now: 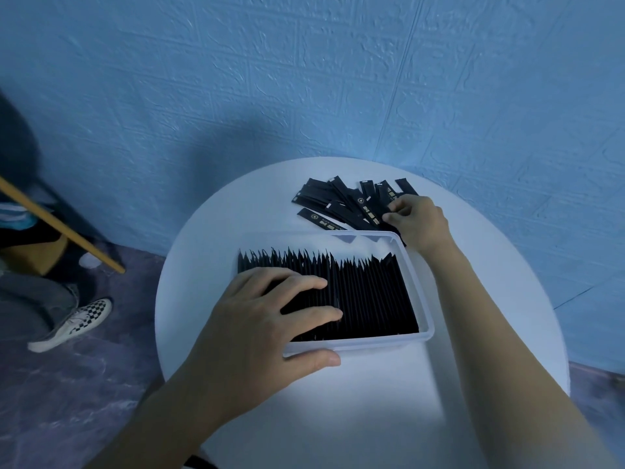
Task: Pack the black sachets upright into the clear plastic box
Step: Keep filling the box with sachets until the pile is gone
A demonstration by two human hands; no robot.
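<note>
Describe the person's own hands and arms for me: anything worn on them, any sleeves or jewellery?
The left hand and right hand are bare: no gloves, rings or watch show. The left forearm and right forearm are bare too, with no sleeve in view up to the frame's edge.

Left hand [257, 319] flat, right hand [417, 221] curled

Round white table [372, 401]: clear box [382, 344], loose black sachets [338, 202]
</note>
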